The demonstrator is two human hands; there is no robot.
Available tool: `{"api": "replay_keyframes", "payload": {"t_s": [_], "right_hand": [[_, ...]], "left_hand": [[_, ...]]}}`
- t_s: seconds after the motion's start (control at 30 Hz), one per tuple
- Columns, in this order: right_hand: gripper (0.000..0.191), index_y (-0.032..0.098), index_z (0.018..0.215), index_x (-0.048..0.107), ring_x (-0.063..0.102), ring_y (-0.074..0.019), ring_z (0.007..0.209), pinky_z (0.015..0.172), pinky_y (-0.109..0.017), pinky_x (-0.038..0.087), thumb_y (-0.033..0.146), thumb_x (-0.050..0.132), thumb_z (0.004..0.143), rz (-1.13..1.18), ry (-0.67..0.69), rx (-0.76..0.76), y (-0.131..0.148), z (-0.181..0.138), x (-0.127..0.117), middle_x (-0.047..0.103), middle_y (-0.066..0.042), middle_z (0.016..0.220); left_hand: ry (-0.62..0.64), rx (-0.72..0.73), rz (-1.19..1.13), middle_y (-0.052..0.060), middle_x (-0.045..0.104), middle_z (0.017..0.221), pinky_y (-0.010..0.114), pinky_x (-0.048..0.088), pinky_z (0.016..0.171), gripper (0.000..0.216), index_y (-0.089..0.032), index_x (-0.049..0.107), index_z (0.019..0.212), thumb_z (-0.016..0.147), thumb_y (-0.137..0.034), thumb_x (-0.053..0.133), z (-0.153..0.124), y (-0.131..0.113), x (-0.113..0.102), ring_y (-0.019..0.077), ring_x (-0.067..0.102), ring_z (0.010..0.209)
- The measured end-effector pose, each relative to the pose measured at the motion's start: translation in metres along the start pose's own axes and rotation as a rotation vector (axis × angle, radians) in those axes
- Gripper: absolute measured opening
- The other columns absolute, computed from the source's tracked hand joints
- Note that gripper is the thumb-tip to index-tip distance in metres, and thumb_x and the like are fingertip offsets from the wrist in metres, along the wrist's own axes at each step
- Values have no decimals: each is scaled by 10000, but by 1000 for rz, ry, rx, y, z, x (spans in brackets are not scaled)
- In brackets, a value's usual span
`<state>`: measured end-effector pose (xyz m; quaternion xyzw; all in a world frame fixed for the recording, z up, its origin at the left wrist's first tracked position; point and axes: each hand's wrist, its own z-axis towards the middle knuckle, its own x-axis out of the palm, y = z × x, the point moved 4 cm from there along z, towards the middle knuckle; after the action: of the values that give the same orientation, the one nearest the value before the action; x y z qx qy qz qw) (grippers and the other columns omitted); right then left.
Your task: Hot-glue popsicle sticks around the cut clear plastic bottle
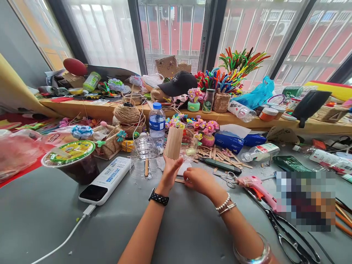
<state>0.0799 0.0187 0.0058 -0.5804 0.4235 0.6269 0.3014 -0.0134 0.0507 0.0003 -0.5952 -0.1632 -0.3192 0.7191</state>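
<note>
Upright in my left hand [171, 172] is a cup-shaped holder [173, 143] with flat wooden craft sticks side by side around it. My fingers wrap its lower part. My right hand [200, 179] rests low over the table, its fingertips closed on the end of a single craft stick [180, 180]. A sheet of white paper [184, 168] lies just behind both hands. A pile of loose craft sticks [222, 157] is spread beyond my right hand, with a dark green utility knife [221, 166] along its near edge. Small scissors [230, 179] lie to the right.
A pink glue gun [258, 187] and large black scissors [284, 231] lie on the right. At left are a white power bank [108, 181], a lidded drink cup [74, 161] and clear cut plastic [140, 156]. A water bottle [157, 124] stands behind; a cluttered wooden ledge [107, 110] runs along the window.
</note>
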Motion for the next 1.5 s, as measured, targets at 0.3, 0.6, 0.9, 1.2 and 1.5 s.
{"api": "replay_keyframes", "payload": {"t_s": [0.3, 0.6, 0.9, 1.2, 1.5], "right_hand": [[237, 121, 818, 578, 560, -176, 735, 603, -258, 378, 68, 369, 719, -71, -27, 1, 5, -1, 0, 603, -106, 816], [86, 167, 749, 538, 506, -98, 628, 568, -212, 377, 202, 466, 718, 342, -127, 22, -40, -34, -55, 592, -11, 720], [171, 187, 744, 545, 453, -55, 548, 536, -196, 361, 325, 599, 657, 1236, -608, 118, -57, -51, -82, 511, 48, 613], [224, 157, 714, 587, 503, -142, 905, 763, -267, 405, 352, 627, 610, 1174, -839, 277, -58, -37, -69, 540, -58, 980], [238, 189, 763, 533, 421, -206, 1055, 790, -343, 412, 408, 551, 672, 844, -940, 247, -42, -32, -65, 471, -90, 1086]], "left_hand": [[-21, 3, 0, 63, 462, 1157, 425, 303, 948, 822, -310, 171, 1259, 614, -270, 678, -1, -1, -1, 224, 428, 1109], [-22, -28, -51, 57, 456, 1158, 429, 325, 938, 659, -280, 272, 1221, 665, -300, 626, -1, 0, 1, 210, 478, 1052], [-108, -27, 158, 85, 315, 1291, 446, 271, 968, 876, -293, 192, 1223, 522, -327, 716, -4, 13, 6, 256, 397, 1135], [-69, -36, 244, 126, 284, 1306, 396, 353, 904, 868, -253, 218, 1191, 495, -330, 732, -11, 15, 23, 262, 448, 1078], [-115, -39, 174, 102, 338, 1287, 375, 349, 903, 813, -264, 276, 1177, 506, -314, 730, -11, 15, 20, 260, 430, 1102]]}}
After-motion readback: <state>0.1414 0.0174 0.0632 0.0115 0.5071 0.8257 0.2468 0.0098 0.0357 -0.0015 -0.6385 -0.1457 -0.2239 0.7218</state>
